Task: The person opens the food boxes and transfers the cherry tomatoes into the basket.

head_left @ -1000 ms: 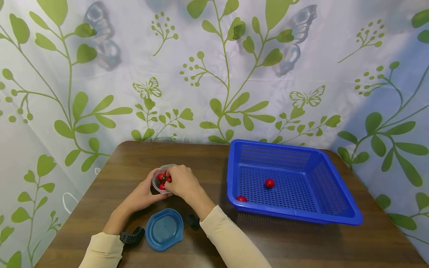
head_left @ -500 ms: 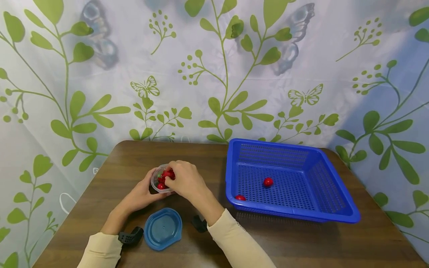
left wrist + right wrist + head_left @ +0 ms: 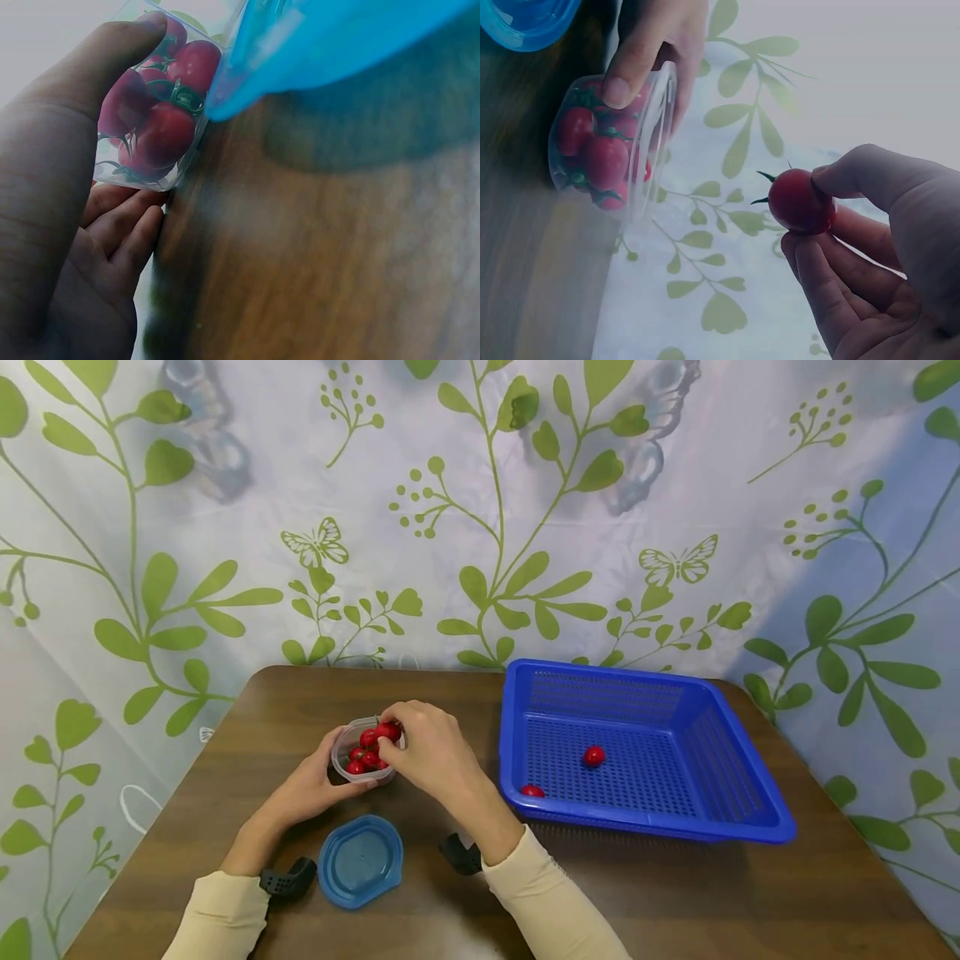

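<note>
Currently, the right hand (image 3: 435, 747) pinches one tomato (image 3: 801, 201) between thumb and fingertips. From the head view it sits over the right part of the mouth of the clear tub (image 3: 340, 750); the right wrist view shows it free of the rim. The left hand (image 3: 307, 789) grips the tub, thumb against one wall and fingers around the other side. Whether the base bears on the surface (image 3: 322, 693) cannot be told.

For good handling, hold the fruit at its widest girth with only enough pressure to prevent slip; the skin is probably slick and liable to bruise. Raise it fully past the rim before any sideways travel, so that the sepals do not snag. Brace the tub lightly, since its wall would likely flex under a hard squeeze.

Materials: the tub is transparent, apparently plastic, with rounded corners and a flanged rim. The tomatoes inside (image 3: 606, 161) are glossy, red and nearly round, with green sepals, and lie packed against one another. A shallow blue lid (image 3: 360, 862) with a projecting tab lies near the tub, apart from it. The blue basket (image 3: 637, 818) is rectangular, with a perforated floor and broad rim; two loose tomatoes (image 3: 594, 756) rest inside, well apart.
</note>
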A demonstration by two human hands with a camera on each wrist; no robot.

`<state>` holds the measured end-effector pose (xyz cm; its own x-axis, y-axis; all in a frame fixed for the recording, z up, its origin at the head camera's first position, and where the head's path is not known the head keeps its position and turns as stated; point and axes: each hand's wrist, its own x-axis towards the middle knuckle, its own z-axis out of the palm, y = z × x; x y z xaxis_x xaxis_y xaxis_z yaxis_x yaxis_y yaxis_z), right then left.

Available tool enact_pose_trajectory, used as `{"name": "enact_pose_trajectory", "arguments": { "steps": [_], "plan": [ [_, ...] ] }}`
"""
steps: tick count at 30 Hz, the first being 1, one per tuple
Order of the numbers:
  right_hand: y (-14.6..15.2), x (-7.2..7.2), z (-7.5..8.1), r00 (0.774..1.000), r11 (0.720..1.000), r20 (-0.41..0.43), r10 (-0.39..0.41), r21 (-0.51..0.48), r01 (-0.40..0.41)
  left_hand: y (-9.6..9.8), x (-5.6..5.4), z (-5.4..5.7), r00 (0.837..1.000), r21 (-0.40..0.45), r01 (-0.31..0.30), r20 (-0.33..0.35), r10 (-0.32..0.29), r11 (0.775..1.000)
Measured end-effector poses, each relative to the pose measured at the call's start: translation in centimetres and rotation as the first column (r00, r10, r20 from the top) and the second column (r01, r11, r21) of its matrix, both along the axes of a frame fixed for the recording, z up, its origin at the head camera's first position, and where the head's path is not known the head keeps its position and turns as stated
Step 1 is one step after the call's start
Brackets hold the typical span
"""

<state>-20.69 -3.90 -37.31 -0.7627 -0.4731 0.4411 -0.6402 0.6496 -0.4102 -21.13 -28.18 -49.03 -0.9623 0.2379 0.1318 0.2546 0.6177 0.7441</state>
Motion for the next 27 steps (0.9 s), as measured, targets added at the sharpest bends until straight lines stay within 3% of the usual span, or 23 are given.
{"name": "enact_pose_trajectory", "arguments": {
  "steps": [7,17,27],
  "plan": [
    [0.7,0.4,0.8,1.0,0.999,-0.02,-0.01,-0.04,0.009,0.1,-0.2,0.2,0.999,-0.014,-0.018,0.032,0.018,1.0],
    [2.9,0.6,2.1,0.999,0.989,-0.033,-0.008,-0.146,0.003,0.0,-0.1,0.2,0.999,-0.056,-0.038,0.024,0.039,0.998],
    [5.2,0.5,2.5,0.997,0.985,-0.063,-0.04,-0.171,0.029,0.1,-0.1,0.2,0.999,-0.062,-0.038,0.013,0.039,0.997]
  ]
}}
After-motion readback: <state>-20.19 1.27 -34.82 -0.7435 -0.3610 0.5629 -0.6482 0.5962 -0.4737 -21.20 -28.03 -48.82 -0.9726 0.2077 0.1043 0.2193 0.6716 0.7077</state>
